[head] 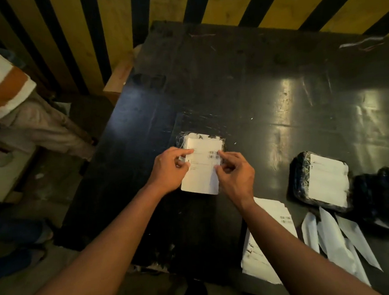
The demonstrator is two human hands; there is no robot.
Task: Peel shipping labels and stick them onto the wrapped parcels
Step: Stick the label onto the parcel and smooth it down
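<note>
- Hands are working a white printed shipping label [202, 167] over a black wrapped parcel [221, 143] lying on the dark scratched desk [242, 93].
- Left hand [167, 170] is pinching the label's left edge; right hand [234, 174] is pinching its right side, each grip clamped on paper.

Dark scuffed table [241, 79], yellow-black striped wall [115, 21], bystander's striped sleeve [0, 80].

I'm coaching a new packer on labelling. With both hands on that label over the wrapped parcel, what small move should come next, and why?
Probably smooth the label flat: it sits on the parcel, overhanging its near edge, while the left hand and right hand pinch its sides.
</note>
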